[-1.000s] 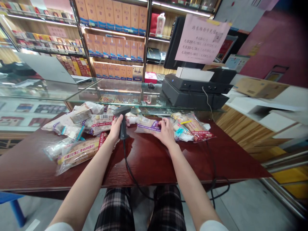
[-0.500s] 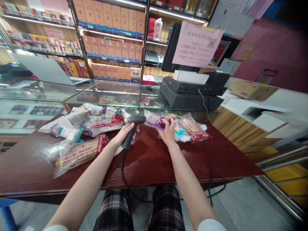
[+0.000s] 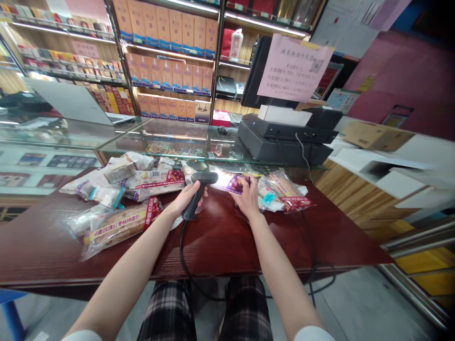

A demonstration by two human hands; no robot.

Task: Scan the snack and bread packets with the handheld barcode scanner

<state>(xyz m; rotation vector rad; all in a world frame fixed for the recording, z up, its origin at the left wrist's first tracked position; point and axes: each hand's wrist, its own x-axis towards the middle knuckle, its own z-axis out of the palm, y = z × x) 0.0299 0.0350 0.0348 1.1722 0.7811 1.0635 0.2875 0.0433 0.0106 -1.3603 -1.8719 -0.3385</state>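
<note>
At the far middle of the dark red table (image 3: pixel 220 241), a purple-labelled packet (image 3: pixel 232 183) has its left part lit a harsh white; print there is washed out, and I cannot tell whether the packet rests on the wood. The right hand (image 3: pixel 248 196) has its fingers closed on the right end. Just left, the left hand (image 3: pixel 186 200) wraps its fingers round the handle of a black scanner (image 3: pixel 195 199), its head toward the packet.

Glare on the shiny film could spoil a reading, and a hold at one end only could let the packet swing or slip. The cable (image 3: pixel 181 251) drops over the near edge, where a sharp pull could snag it. Bagged goods (image 3: pixel 284 187) lie just right of the right hand, so a wide sweep could shove them. Farther left lie heaped packets (image 3: pixel 156 182) and, nearer, a clear-wrapped loaf (image 3: pixel 121 226).
</note>
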